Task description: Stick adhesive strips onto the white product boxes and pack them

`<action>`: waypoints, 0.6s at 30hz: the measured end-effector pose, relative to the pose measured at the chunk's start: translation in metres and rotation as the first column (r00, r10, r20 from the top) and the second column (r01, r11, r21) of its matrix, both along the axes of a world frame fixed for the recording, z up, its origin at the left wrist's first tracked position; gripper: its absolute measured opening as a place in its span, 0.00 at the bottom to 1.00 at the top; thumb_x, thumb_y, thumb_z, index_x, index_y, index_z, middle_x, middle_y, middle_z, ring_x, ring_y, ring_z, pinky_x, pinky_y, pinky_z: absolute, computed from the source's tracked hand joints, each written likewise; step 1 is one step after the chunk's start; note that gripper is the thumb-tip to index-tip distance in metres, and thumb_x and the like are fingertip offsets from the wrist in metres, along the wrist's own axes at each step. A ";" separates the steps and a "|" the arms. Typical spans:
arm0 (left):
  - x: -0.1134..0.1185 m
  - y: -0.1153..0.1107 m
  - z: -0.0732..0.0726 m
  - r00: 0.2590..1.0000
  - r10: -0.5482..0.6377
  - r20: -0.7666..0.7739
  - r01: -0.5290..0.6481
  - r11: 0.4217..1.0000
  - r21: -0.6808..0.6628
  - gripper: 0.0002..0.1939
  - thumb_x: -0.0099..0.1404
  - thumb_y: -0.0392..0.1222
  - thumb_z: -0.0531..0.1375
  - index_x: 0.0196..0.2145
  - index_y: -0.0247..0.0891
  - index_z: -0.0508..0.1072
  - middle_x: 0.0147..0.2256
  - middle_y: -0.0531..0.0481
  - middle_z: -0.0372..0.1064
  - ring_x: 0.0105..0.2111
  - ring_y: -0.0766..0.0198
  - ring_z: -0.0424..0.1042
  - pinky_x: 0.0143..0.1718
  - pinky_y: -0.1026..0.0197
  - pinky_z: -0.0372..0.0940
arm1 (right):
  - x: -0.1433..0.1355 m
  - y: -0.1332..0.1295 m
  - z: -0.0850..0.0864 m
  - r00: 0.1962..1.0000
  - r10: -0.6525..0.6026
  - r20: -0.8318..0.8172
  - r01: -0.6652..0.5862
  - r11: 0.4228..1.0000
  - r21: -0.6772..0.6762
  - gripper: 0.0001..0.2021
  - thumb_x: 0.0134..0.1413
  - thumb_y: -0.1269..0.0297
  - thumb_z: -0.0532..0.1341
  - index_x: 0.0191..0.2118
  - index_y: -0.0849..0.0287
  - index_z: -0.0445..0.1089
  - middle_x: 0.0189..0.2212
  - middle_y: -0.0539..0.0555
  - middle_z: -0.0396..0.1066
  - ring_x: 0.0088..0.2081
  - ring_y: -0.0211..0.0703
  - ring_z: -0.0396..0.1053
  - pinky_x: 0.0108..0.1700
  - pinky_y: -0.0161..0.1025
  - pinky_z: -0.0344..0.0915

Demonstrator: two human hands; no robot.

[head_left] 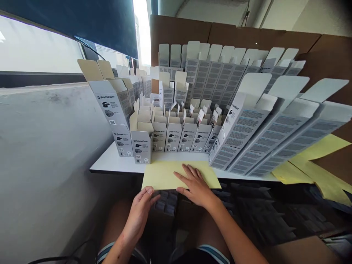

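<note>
A yellow sheet of paper [162, 172] lies at the front edge of the white table, partly overhanging it. My left hand [143, 203] pinches the sheet's near left corner between thumb and fingers. Spread flat across the sheet's right half, my right hand [194, 185] presses on it with fingers apart. Just behind the paper stands a row of small open SilverCrest boxes [173, 137], their flaps raised. One such box [142, 146] sits nearest the sheet's left end.
Tall open boxes [242, 124] lean at the right, and more boxes [211, 77] are stacked at the back. SilverCrest boxes [110, 102] stand two high at the left by the wall [55, 146]. Yellow sheets [316, 165] lie at the far right. Below the table are dark piles.
</note>
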State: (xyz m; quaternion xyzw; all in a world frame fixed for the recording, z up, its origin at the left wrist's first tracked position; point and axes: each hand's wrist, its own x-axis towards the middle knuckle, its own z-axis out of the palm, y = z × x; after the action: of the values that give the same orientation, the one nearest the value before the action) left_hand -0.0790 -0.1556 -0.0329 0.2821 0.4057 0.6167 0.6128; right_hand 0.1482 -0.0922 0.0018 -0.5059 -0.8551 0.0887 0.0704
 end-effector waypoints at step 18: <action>-0.002 -0.037 -0.009 0.813 0.085 -0.576 0.101 0.954 0.283 0.14 0.65 0.50 0.61 0.29 0.39 0.75 0.32 0.46 0.72 0.36 0.58 0.71 0.40 0.61 0.66 | -0.027 -0.051 0.000 0.830 0.059 -0.555 -0.010 0.996 0.091 0.19 0.61 0.62 0.60 0.57 0.54 0.69 0.49 0.59 0.71 0.51 0.52 0.68 0.56 0.50 0.65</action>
State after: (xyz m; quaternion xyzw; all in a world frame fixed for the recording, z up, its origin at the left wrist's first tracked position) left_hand -0.0815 -0.1925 -0.0416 0.5487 0.4739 0.5523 0.4115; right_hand 0.1211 -0.1434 0.0022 -0.4390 -0.8095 0.1974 0.3362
